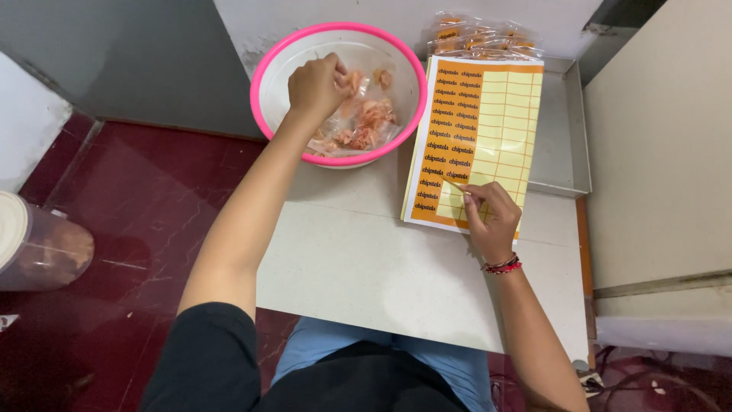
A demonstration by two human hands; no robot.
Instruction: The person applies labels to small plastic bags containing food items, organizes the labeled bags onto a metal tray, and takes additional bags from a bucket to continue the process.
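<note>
My left hand [316,85] reaches into a pink-rimmed white bowl [263,91] and closes on a clear plastic packet of orange snack pieces [364,122]. My right hand [492,217] rests on an orange and yellow sticker sheet [488,114], pinching a small sticker [455,184] that lifts off the sheet at its lower left. A red bead bracelet [503,265] circles my right wrist.
The sheet lies half on a small white table [366,267] and half on a metal tray [560,130]. Several filled clear packets [480,38] lie at the tray's far end. A clear jar [38,244] stands on the dark red floor at left. A cream cabinet [663,137] is to the right.
</note>
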